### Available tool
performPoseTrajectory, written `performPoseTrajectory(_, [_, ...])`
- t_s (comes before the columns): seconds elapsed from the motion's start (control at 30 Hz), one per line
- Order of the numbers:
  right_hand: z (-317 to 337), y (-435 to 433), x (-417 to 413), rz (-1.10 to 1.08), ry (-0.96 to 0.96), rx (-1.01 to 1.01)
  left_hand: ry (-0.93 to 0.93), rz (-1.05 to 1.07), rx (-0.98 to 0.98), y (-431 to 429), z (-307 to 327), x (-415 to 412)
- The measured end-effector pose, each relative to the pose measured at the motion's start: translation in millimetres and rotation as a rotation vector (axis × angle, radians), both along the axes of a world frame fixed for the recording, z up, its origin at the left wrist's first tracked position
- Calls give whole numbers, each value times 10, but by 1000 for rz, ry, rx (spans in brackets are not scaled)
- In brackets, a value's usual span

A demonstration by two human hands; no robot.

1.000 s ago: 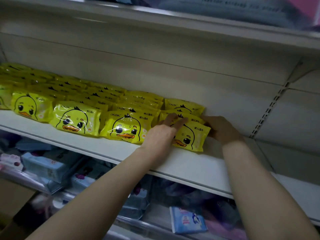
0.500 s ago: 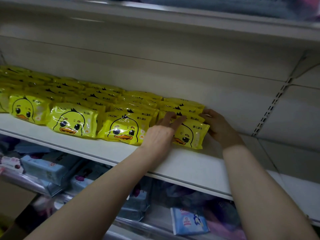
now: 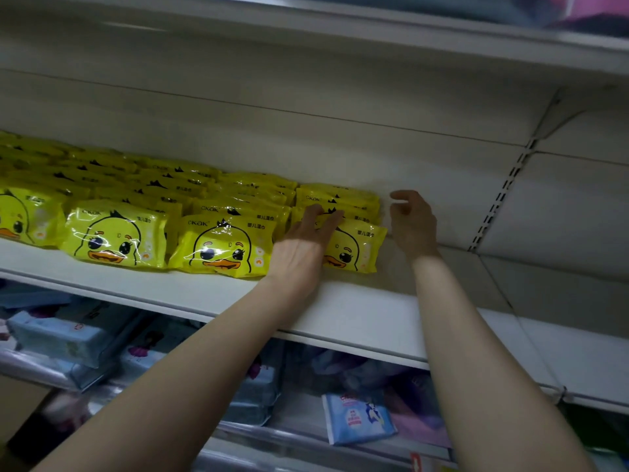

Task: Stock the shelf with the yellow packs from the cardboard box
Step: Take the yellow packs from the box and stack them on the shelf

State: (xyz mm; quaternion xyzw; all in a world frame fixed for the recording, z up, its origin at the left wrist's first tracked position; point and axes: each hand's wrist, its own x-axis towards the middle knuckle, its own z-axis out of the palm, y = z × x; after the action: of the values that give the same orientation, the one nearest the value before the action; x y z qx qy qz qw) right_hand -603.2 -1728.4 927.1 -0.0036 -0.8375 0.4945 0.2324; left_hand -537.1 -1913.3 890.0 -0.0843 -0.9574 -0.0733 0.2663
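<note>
Left hand [image 3: 302,247] flat, reaching forward, right hand [image 3: 414,225] loosely curled

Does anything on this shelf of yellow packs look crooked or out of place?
Nothing stands out: the yellow packs sit in even rows on the shelf. The left hand rests on the end pack.

1. Front right yellow pack [image 3: 357,248] — left half of duck face hidden under left hand [image 3: 299,247].
2. Leftmost yellow pack [image 3: 23,216] cut off at left edge.
3. Rear packs [image 3: 252,185]: top edges only.
4. Blue pack [image 3: 357,417] below — print blurred, unreadable.
5. Top-shelf goods [image 3: 585,15] cropped, blurred.
</note>
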Motion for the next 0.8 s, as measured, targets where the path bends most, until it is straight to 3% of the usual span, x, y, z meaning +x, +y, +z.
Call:
performPoseTrajectory(0.17, [111, -217, 145, -47, 176, 100, -22, -7, 22, -34, 177, 101])
performPoseTrajectory(0.37, [112, -642, 399, 27, 233, 139, 44, -23, 219, -318, 391, 277])
performPoseTrajectory(0.53, [52, -1118, 653, 75, 314, 216, 133, -53, 367, -878, 379, 476])
performPoseTrajectory(0.8, [-123, -2445, 1219, 240, 332, 242, 160, 7, 435, -2163, 266, 1085])
